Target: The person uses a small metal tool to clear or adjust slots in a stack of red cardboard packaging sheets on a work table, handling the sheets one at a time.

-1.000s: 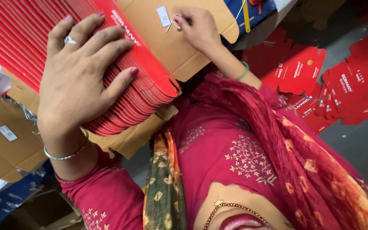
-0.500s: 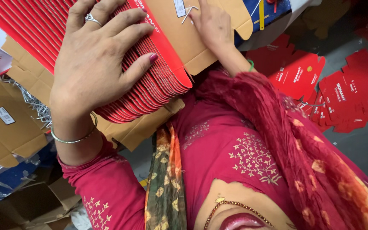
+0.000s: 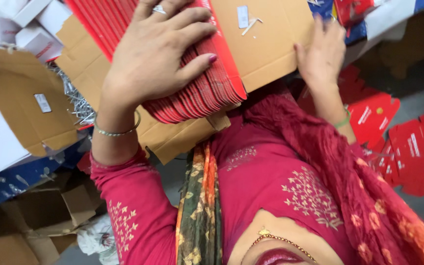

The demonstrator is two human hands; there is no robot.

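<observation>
The left hand (image 3: 158, 59), fingers spread, presses flat on the stack (image 3: 192, 93), thin red card blanks fanned at their edges, resting on a brown carton (image 3: 266, 44). The right hand (image 3: 322, 54), fingers together, touches the carton's edge.

Even soft light, slight motion blur

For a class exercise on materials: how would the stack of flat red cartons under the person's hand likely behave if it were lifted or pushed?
The stack of red cartons would probably slide and fan apart, since its edges are already staggered under the left hand. Each thin sheet looks bendy alone, though together they seem fairly stiff. The stack is thick, so likely heavy for its size.
</observation>
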